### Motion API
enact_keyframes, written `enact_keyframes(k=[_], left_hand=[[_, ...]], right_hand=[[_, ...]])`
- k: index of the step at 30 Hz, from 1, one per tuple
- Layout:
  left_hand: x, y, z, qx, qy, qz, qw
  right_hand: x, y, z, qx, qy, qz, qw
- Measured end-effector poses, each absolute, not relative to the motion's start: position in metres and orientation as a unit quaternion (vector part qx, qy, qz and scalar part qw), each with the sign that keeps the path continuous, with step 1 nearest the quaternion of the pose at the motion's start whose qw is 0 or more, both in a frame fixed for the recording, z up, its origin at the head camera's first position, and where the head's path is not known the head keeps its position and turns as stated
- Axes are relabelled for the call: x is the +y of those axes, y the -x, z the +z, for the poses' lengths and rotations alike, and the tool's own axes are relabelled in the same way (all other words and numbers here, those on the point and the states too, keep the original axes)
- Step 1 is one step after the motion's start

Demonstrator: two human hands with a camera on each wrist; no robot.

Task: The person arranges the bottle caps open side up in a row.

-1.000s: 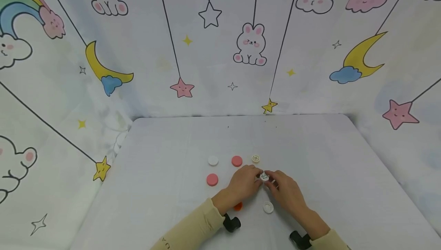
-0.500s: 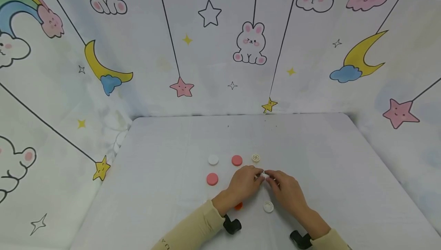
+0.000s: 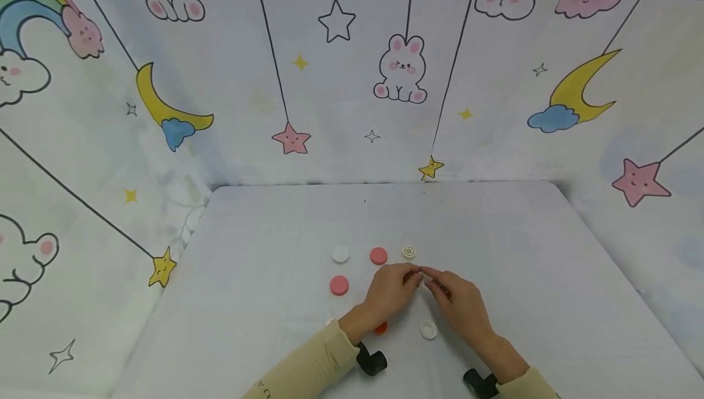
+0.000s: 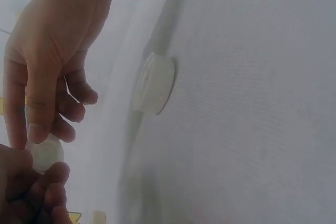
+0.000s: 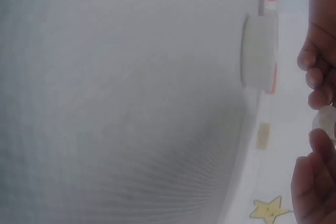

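Note:
Over the middle of the table, the fingertips of my left hand (image 3: pixel 393 292) and right hand (image 3: pixel 456 301) meet on a small white round piece. In the head view the fingers mostly cover it; the left wrist view shows this white round piece (image 4: pixel 47 155) pinched between both hands, pale and disc-like. From the right wrist, part of the white piece (image 5: pixel 324 121) also shows between the fingertips. Below the hands lies a thick white disc (image 3: pixel 428 330) with a ring on its face. An orange disc (image 3: pixel 381 328) is partly hidden by my left wrist.
Beyond the hands lie a cream ringed disc (image 3: pixel 408 252), a pink disc (image 3: pixel 378 256) and a white disc (image 3: pixel 340 255). Another pink disc (image 3: pixel 339 285) sits left of my left hand. Black wrist mounts (image 3: pixel 372 362) hang under the forearms. A patterned cloth (image 3: pixel 352 93) stands behind the table.
The white piece has turned between the fingers; its marked face showed a second ago and is now largely covered. Both hands stay in nearly the same place, fingertips drawn closer together.

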State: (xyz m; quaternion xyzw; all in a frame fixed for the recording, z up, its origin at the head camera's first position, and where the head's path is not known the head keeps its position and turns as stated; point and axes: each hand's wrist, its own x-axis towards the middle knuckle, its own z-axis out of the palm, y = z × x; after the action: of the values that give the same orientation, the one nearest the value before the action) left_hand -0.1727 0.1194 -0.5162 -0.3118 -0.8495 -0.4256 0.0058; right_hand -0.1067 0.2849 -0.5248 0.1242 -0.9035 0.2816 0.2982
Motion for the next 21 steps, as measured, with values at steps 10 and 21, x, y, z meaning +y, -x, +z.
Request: enact_keyframes(k=[10,21], left_hand=[[0.1188,0.17,-0.515,-0.83,0.289,-0.477,-0.003],[0.1185,0.1658,-0.5134,-0.833,0.298,-0.467,0.003]], right_hand=[[0.2829,0.1079,-0.5241,-0.91,-0.136,0.263,0.291],[0.2823,0.1087,-0.5235,-0.918,-0.114,0.252,0.284]])
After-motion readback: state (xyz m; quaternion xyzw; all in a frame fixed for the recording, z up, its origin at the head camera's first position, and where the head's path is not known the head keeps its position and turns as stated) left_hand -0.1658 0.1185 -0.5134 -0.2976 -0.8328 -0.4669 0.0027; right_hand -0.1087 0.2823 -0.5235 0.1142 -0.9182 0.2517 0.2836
